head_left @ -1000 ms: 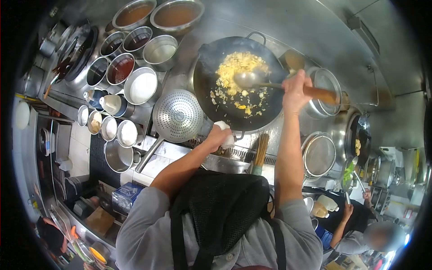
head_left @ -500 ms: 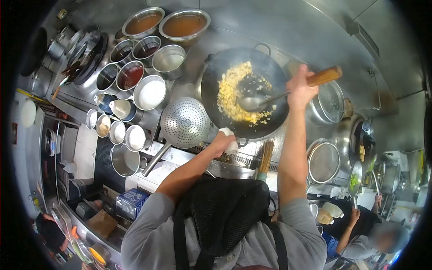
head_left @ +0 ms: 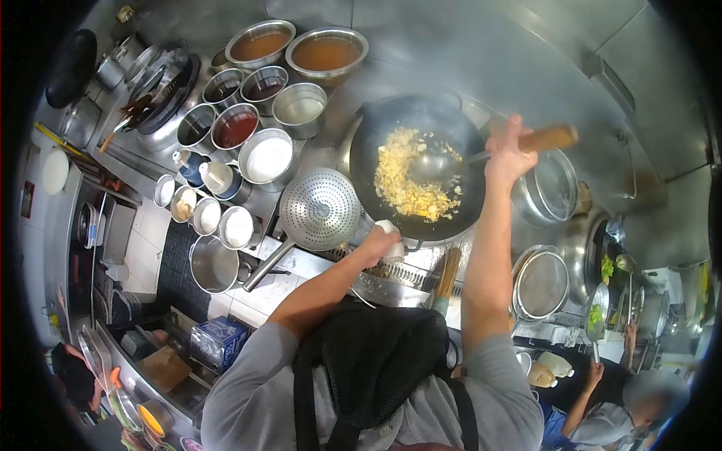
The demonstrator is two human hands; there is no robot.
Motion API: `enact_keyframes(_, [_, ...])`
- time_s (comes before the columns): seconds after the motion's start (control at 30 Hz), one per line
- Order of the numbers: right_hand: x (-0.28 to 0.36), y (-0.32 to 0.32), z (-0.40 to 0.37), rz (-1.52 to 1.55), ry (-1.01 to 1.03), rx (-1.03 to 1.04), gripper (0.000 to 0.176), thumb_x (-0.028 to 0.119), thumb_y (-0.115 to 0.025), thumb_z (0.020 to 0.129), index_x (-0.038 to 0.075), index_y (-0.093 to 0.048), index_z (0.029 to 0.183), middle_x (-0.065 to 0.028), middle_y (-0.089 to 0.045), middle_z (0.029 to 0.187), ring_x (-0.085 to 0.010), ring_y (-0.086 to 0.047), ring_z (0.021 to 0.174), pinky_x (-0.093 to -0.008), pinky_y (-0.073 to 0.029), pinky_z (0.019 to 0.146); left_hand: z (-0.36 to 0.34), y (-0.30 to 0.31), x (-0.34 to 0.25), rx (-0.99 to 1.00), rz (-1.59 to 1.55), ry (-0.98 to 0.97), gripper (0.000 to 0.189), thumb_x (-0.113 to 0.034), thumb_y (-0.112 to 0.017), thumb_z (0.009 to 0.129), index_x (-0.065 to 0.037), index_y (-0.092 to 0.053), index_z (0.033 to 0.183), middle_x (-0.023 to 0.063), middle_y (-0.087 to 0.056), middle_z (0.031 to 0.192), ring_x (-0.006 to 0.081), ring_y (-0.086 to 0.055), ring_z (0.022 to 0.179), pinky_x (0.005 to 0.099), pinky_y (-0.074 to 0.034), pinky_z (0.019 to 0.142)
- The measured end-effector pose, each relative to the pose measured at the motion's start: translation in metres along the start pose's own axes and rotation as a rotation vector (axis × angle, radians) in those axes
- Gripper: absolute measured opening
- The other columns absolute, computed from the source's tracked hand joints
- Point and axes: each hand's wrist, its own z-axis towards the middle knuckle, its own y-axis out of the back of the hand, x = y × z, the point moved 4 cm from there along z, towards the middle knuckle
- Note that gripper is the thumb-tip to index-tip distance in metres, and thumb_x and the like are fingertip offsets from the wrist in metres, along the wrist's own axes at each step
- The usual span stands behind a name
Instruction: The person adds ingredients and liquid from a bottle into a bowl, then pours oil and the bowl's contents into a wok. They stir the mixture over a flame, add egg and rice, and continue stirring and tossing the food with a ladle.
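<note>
My right hand (head_left: 510, 154) grips the wooden handle of a metal wok ladle (head_left: 432, 166), whose bowl rests among the food in a large dark wok (head_left: 368, 139). Loose yellow and whitish pieces that look like egg with rice (head_left: 398, 173) lie in the wok's left and near part. At the wok's near rim, my left hand (head_left: 374, 246) is closed on a folded white cloth (head_left: 393, 252), beside the wok's small loop handle. Steam blurs the far rim.
A perforated strainer (head_left: 321, 209) lies left of the wok, its handle toward me. Beyond it stand several seasoning pots (head_left: 268, 155) and two broth bowls (head_left: 326, 52). A bamboo brush (head_left: 448, 272) stands near my right forearm. A co-worker (head_left: 602, 421) holds a strainer of greens (head_left: 596, 316) at right.
The ladle's bowl has moved up and away from me within the wok, and the food has shifted nearer. My left hand stays by the rim. The co-worker's strainer has tilted, with greens now in their wok.
</note>
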Motion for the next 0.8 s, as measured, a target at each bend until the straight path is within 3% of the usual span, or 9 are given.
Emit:
enact_keyframes(0.13, [-0.042, -0.004, -0.030, 0.035, -0.108, 0.064, 0.036, 0.015, -0.065, 0.094, 0.010, -0.041, 0.068, -0.0001, -0.047, 0.055, -0.0085, -0.041, 0.042, -0.0283, -0.039, 0.041, 0.006, 0.000, 0.007, 0.064, -0.047, 0.024, 0.036, -0.009, -0.062, 0.083, 0.008, -0.053, 0.113, 0.0169, -0.063, 0.100, 0.0256, -0.066, 0.081, 0.0387, -0.055, 0.064])
enact_keyframes(0.27, [0.000, -0.031, -0.037, -0.142, -0.253, 0.227, 0.028, 0.008, -0.062, 0.094, 0.009, -0.045, 0.071, 0.0034, -0.041, 0.053, -0.0070, -0.036, 0.041, -0.0261, -0.030, 0.039, -0.002, -0.002, -0.001, 0.124, -0.032, 0.017, 0.036, -0.006, -0.059, 0.085, 0.006, -0.045, 0.116, 0.0167, -0.062, 0.097, 0.0289, -0.068, 0.082, 0.0428, -0.058, 0.064])
enact_keyframes(0.4, [0.017, -0.021, -0.036, 0.081, -0.054, 0.145, 0.036, 0.019, -0.067, 0.094, 0.009, -0.044, 0.069, 0.0025, -0.045, 0.055, -0.0079, -0.040, 0.043, -0.0263, -0.036, 0.041, -0.015, -0.006, -0.015, 0.009, 0.005, 0.019, 0.036, -0.007, -0.058, 0.086, 0.005, -0.045, 0.117, 0.0171, -0.064, 0.097, 0.0287, -0.068, 0.082, 0.0431, -0.058, 0.063])
enact_keyframes(0.5, [-0.010, -0.010, -0.069, 0.010, -0.219, 0.242, 0.038, 0.020, -0.067, 0.094, 0.009, -0.043, 0.066, 0.0020, -0.044, 0.052, -0.0074, -0.042, 0.044, -0.0253, -0.034, 0.041, -0.025, -0.010, -0.003, 0.070, -0.086, 0.088, 0.038, -0.007, -0.056, 0.087, 0.005, -0.044, 0.120, 0.0186, -0.063, 0.106, 0.0286, -0.068, 0.086, 0.0410, -0.058, 0.066])
enact_keyframes(0.6, [0.040, 0.009, -0.109, -0.067, -0.205, 0.349, 0.039, 0.020, -0.067, 0.093, 0.010, -0.042, 0.065, 0.0015, -0.045, 0.052, -0.0067, -0.043, 0.044, -0.0251, -0.034, 0.042, -0.046, -0.022, -0.007, 0.062, -0.232, -0.169, 0.033, -0.006, -0.052, 0.091, 0.002, -0.046, 0.122, 0.0184, -0.062, 0.111, 0.0285, -0.067, 0.092, 0.0413, -0.058, 0.071])
enact_keyframes(0.67, [0.023, 0.030, -0.098, -0.062, -0.242, 0.282, 0.040, 0.019, -0.068, 0.093, 0.011, -0.041, 0.065, 0.0020, -0.044, 0.052, -0.0055, -0.038, 0.044, -0.0247, -0.031, 0.042, -0.056, -0.027, -0.005, 0.033, -0.355, 0.112, 0.026, -0.008, -0.050, 0.094, 0.002, -0.050, 0.118, 0.0166, -0.063, 0.106, 0.0281, -0.067, 0.085, 0.0409, -0.057, 0.068])
enact_keyframes(0.73, [0.063, 0.022, -0.090, 0.043, -0.313, 0.290, 0.041, 0.019, -0.068, 0.093, 0.011, -0.039, 0.065, 0.0024, -0.043, 0.052, -0.0048, -0.036, 0.044, -0.0249, -0.030, 0.041, -0.101, -0.041, -0.046, -0.016, -0.209, 0.051, 0.023, -0.011, -0.050, 0.096, 0.001, -0.051, 0.116, 0.0147, -0.063, 0.102, 0.0284, -0.067, 0.083, 0.0426, -0.057, 0.066])
enact_keyframes(0.77, [0.091, 0.024, -0.089, 0.042, -0.290, 0.325, 0.041, 0.018, -0.067, 0.094, 0.011, -0.038, 0.066, 0.0024, -0.042, 0.052, -0.0046, -0.035, 0.043, -0.0251, -0.030, 0.040, -0.077, -0.018, 0.011, -0.029, -0.306, 0.058, 0.020, -0.008, -0.050, 0.095, 0.000, -0.050, 0.113, 0.0141, -0.064, 0.101, 0.0291, -0.067, 0.084, 0.0420, -0.057, 0.064])
enact_keyframes(0.8, [0.122, 0.039, -0.101, 0.028, -0.281, 0.344, 0.041, 0.018, -0.066, 0.094, 0.010, -0.038, 0.066, 0.0025, -0.042, 0.052, -0.0044, -0.035, 0.043, -0.0253, -0.029, 0.040, -0.127, -0.035, -0.009, -0.021, -0.367, -0.033, 0.027, -0.006, -0.050, 0.093, 0.000, -0.048, 0.119, 0.0152, -0.063, 0.106, 0.0292, -0.067, 0.087, 0.0410, -0.058, 0.070])
